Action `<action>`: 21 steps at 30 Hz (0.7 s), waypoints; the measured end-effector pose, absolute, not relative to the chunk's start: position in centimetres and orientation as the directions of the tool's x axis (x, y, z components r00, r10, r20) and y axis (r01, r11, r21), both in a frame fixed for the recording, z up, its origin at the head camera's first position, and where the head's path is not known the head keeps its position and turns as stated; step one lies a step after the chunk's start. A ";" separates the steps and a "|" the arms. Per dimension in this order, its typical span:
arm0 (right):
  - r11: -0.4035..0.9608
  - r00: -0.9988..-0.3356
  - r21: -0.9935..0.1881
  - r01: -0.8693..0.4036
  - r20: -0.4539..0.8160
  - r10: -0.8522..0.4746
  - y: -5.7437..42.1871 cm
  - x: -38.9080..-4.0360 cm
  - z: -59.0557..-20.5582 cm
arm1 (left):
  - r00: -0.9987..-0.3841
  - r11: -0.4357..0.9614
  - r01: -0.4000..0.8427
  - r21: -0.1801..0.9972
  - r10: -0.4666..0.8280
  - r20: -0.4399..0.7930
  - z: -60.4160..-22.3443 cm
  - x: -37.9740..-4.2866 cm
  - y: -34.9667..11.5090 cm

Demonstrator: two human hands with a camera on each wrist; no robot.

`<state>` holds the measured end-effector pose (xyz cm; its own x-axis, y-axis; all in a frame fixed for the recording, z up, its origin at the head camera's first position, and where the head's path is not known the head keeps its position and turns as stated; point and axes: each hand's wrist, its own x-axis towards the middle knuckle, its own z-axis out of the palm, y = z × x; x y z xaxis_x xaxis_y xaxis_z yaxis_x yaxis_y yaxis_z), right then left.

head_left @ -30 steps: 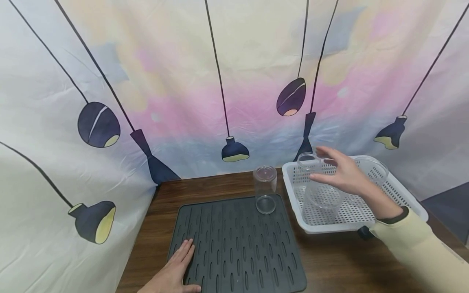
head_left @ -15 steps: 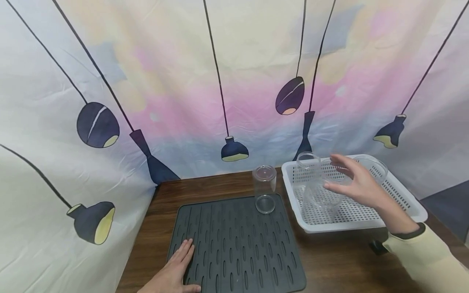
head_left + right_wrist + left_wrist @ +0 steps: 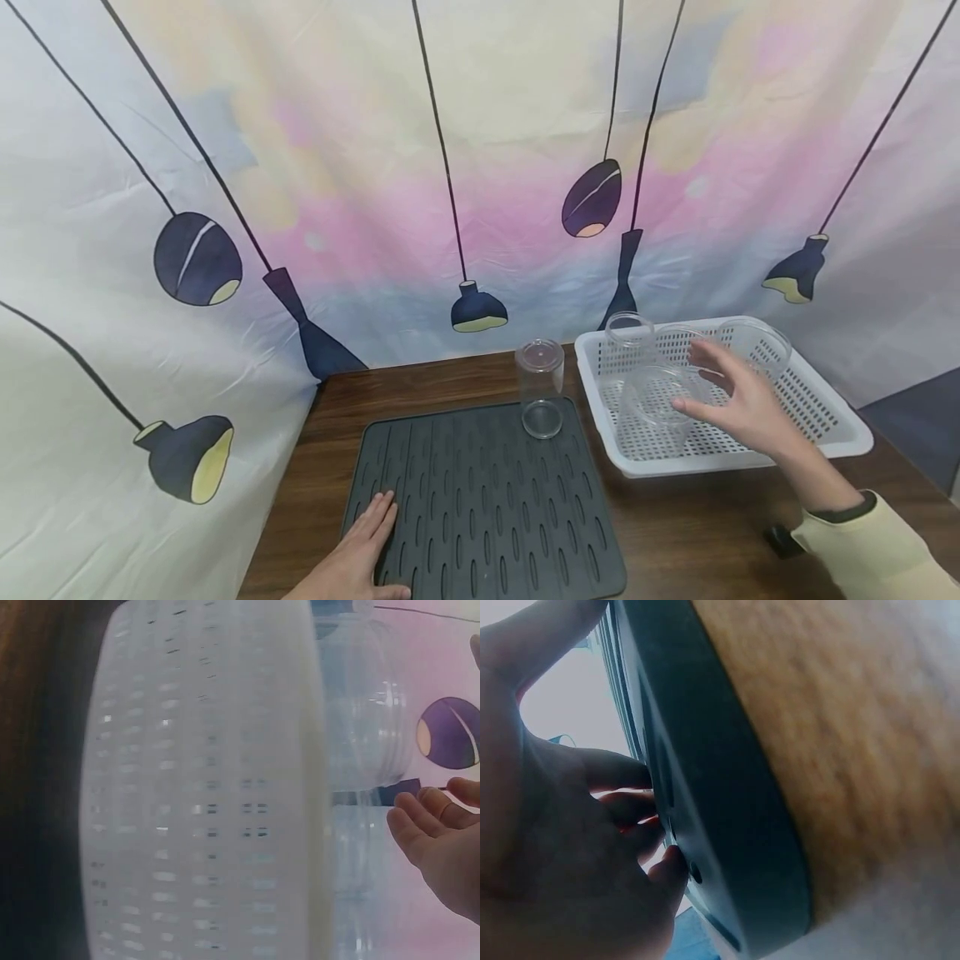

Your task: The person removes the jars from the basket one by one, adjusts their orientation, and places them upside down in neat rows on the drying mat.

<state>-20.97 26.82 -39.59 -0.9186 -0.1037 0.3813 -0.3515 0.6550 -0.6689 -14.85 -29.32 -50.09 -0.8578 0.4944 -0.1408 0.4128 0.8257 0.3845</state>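
Note:
My left hand [image 3: 354,552] lies with straight fingers on the near left edge of a dark grey slotted drying mat [image 3: 480,492]; the left wrist view shows its fingertips on the mat's surface. Over the white basket [image 3: 675,468], my right hand [image 3: 738,408] hovers with fingers and thumb spread apart, nothing between them. Several clear jars stand in the basket, among them a front jar [image 3: 660,404] just left of the thumb and a back left jar [image 3: 628,333]. In the right wrist view a clear jar [image 3: 364,712] rises above the basket's rim. One clear glass [image 3: 540,379] stands at the mat's far right corner.
The brown wooden table [image 3: 675,533] carries the mat and the basket side by side. Behind it hangs a pastel cloth [image 3: 405,208] printed with lamps. A small black object [image 3: 782,540] shows beside the right sleeve.
My right hand has drawn back over the basket, toward the right and nearer to me, its fingers still spread. The left hand, the mat and the glass have stayed put.

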 end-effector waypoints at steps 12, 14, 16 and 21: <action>0.646 -0.933 -0.694 -0.317 0.352 -0.080 27.0 -20.4 -41.6 | -0.861 0.829 0.406 0.384 0.488 -0.144 -49.8 -14.7 -29.3; 0.657 -0.942 -0.693 -0.295 0.325 -0.081 27.1 -20.4 -41.8 | -0.858 0.825 0.412 0.387 0.494 -0.139 -49.8 -14.6 -29.3; 0.665 -0.950 -0.693 -0.279 0.302 -0.083 27.2 -20.5 -42.0 | -0.857 0.821 0.415 0.391 0.497 -0.135 -49.8 -14.6 -29.3; 0.709 -0.968 -0.667 -0.230 0.228 -0.100 27.4 -20.8 -42.2 | -0.855 0.819 0.427 0.384 0.504 -0.123 -49.8 -14.6 -29.3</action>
